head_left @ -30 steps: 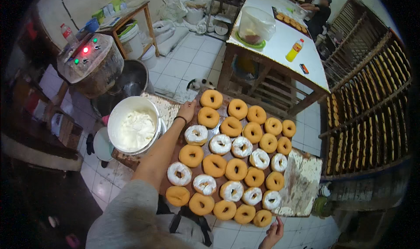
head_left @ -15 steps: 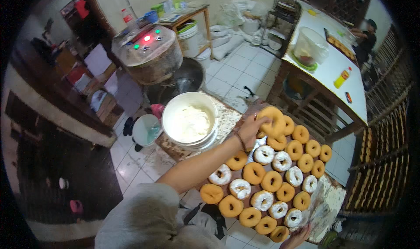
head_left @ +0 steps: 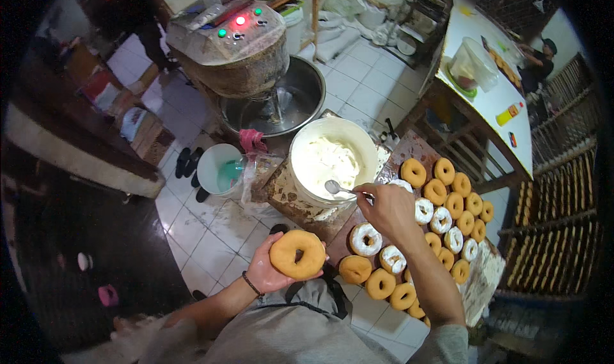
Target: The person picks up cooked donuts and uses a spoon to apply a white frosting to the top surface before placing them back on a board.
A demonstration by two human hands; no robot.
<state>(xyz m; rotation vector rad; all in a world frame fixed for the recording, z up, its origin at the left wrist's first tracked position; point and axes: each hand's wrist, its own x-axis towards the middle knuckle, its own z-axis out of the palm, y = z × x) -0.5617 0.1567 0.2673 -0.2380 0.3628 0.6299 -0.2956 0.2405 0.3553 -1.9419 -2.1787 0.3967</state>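
Observation:
My left hand [head_left: 261,271], raised in front of my body, holds a plain golden doughnut [head_left: 281,252] from beneath and the side. In my right hand [head_left: 390,210] is a metal spoon [head_left: 337,187], gripped by its handle. The spoon's bowl reaches over the near right rim of a white bucket [head_left: 371,150] with thick white cream [head_left: 325,159] inside. Right of the bucket, a brown board [head_left: 409,148] carries rows of plain doughnuts [head_left: 416,180] and white-coated doughnuts [head_left: 355,239]. My right forearm hides part of these rows.
Beyond the bucket stands a mixer [head_left: 230,51] with a metal bowl [head_left: 320,89]. A smaller pail [head_left: 208,162] sits on the tiled floor to the left. A person [head_left: 538,63] is behind the white table [head_left: 473,121]; racks [head_left: 550,255] line the right side.
My left hand has brought a doughnut back from the far side of the board toward my body. My right hand has moved from the board's near edge to the bucket and now holds a spoon.

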